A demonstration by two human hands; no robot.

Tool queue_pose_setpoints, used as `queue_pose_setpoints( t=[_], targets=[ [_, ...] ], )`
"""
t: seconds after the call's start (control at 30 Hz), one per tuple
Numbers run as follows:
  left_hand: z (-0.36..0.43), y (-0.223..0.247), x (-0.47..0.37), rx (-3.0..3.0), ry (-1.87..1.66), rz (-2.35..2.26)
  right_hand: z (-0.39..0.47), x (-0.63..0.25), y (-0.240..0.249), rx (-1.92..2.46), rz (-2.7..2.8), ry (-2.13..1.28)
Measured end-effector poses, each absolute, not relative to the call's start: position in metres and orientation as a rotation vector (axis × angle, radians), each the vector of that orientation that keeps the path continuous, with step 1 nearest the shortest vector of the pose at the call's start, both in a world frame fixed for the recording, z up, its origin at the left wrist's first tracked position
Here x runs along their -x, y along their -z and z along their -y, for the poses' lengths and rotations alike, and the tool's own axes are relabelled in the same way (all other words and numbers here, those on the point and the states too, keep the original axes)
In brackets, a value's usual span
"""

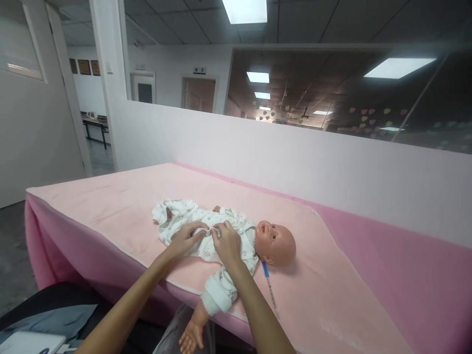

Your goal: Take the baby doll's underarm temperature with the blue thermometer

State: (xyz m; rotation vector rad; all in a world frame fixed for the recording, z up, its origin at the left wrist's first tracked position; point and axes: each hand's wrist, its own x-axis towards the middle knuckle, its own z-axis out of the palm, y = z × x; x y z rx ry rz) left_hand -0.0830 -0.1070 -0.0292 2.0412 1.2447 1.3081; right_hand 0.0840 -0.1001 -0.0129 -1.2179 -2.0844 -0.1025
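A baby doll (277, 244) lies on its back on a pink covered table, its head to the right. It wears white patterned clothing (208, 253) with small round buttons down the front. My left hand (187, 238) is closed on the front of the clothing, fingertips beside a button. Just to its right, my right hand (226, 239) pinches the same cloth near that button. One doll arm (193, 327) hangs over the table's near edge.
A thin stick with a blue end (266, 269) lies beside the doll's head. The pink table cover (110, 206) drapes over the near edge. A white wall (258, 152) with a window stands behind. A white device (32, 342) is at the lower left.
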Motion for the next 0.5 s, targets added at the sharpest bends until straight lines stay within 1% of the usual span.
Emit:
queue_pose_setpoints(
  t=[0.5],
  targets=[
    [0.1068,0.029,0.0785,-2.135,-1.353,-1.478,0.1084,-0.0849,0.0103,1.205,2.122,0.169]
  ],
)
